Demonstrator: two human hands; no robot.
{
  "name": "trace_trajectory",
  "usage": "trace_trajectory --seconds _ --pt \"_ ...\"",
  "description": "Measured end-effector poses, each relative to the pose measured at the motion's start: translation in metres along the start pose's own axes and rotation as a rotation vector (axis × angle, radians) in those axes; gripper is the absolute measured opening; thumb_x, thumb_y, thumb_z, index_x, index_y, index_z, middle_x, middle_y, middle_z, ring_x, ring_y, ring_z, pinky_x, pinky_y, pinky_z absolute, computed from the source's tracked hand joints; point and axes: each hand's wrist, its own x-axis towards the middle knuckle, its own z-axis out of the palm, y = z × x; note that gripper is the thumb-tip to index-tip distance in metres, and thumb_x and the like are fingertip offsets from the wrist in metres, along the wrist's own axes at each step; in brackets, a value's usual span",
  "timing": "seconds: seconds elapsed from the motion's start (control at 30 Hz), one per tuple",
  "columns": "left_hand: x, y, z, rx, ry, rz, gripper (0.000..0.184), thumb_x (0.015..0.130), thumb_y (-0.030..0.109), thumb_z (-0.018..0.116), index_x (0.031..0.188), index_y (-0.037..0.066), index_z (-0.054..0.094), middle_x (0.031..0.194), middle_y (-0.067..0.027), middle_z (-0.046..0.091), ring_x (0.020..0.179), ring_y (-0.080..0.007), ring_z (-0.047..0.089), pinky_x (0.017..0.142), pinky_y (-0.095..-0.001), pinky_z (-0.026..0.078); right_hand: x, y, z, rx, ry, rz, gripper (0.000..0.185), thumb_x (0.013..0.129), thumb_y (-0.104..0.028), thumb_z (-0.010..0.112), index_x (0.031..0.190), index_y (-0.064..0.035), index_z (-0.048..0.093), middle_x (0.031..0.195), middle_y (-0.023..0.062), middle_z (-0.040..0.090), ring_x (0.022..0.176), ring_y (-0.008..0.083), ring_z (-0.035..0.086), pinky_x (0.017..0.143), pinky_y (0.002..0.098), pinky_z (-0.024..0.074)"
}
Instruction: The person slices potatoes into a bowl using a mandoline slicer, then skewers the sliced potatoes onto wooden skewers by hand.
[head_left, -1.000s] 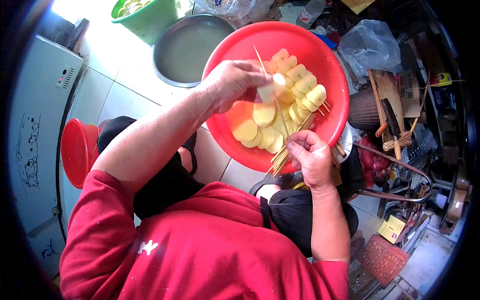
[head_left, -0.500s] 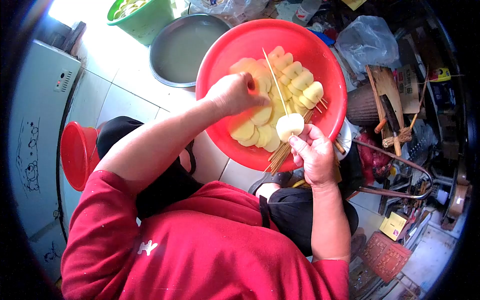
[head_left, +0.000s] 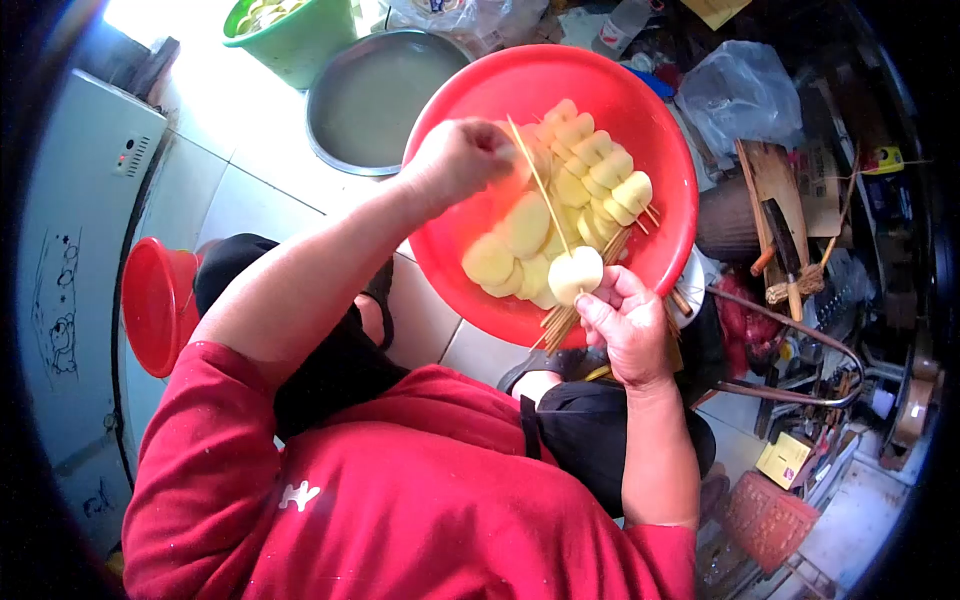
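My right hand [head_left: 630, 322] pinches a thin bamboo skewer [head_left: 540, 185] near its lower end, just below the pale yellow potato slice [head_left: 575, 275] threaded on it. The skewer points up and left over the red basin [head_left: 440, 270]. My left hand [head_left: 462, 160] is over the basin's left rim, close to the skewer's tip. Its fingers are curled together and blurred, and I cannot make out what is between them. Loose potato slices [head_left: 492, 260] lie in the basin. Filled potato skewers [head_left: 600, 165] rest at the right, above a bundle of bare skewers [head_left: 560, 328].
Behind the basin stand a metal bowl of cloudy liquid [head_left: 375, 100] and a green tub [head_left: 290, 45] of slices. A small red bucket [head_left: 160, 305] is at left. To the right are a knife [head_left: 782, 235], a wooden board [head_left: 765, 190] and a bent metal frame [head_left: 800, 325].
My left hand has moved up and left, from the loose slices to near the skewer's tip. My right hand keeps the skewer and its slice in nearly the same place.
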Motion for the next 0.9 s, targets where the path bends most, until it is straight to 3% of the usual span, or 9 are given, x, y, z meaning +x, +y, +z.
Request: trace_trajectory --seconds 0.07,0.2,0.33,0.9 --pt "-0.004 0.020 -0.011 -0.636 0.074 -0.150 0.020 0.083 0.006 0.060 0.103 0.002 0.060 0.093 -0.0082 0.064 0.082 -0.0193 0.064 0.071 -0.0324 0.055 -0.003 -0.001 0.001 0.014 -0.029 0.005 0.020 0.086 -0.008 0.061 0.105 -0.0031 0.058 0.088 0.0005 0.066 0.063 0.0014 0.051 0.049 0.0164 0.0389" --pt "0.005 0.019 -0.026 -0.874 0.137 -0.123 0.023 0.084 0.006 0.058 0.106 0.000 0.055 0.095 -0.0107 0.061 0.082 -0.0205 0.063 0.074 -0.0338 0.055 -0.006 -0.001 -0.001 0.004 -0.067 0.024 0.023 0.086 -0.008 0.061 0.108 -0.0025 0.057 0.094 0.0027 0.067 0.064 0.0014 0.052 0.049 0.0161 0.0388" --pt "0.012 0.015 -0.033 -0.938 0.065 -0.034 0.019 0.085 0.007 0.057 0.103 0.000 0.055 0.090 -0.0085 0.060 0.080 -0.0192 0.063 0.075 -0.0321 0.055 -0.008 -0.002 0.000 0.021 -0.054 0.025 0.023 0.085 -0.007 0.061 0.107 -0.0020 0.057 0.092 0.0030 0.067 0.061 0.0013 0.049 0.049 0.0160 0.0381" --pt "-0.003 0.024 -0.022 -0.823 0.149 0.044 0.019 0.087 0.010 0.055 0.104 0.001 0.059 0.093 -0.0090 0.063 0.083 -0.0170 0.063 0.073 -0.0307 0.054 -0.007 0.000 0.000 -0.016 0.005 -0.044 0.021 0.084 -0.008 0.062 0.104 -0.0006 0.058 0.084 0.0015 0.065 0.058 0.0016 0.047 0.049 0.0168 0.0380"
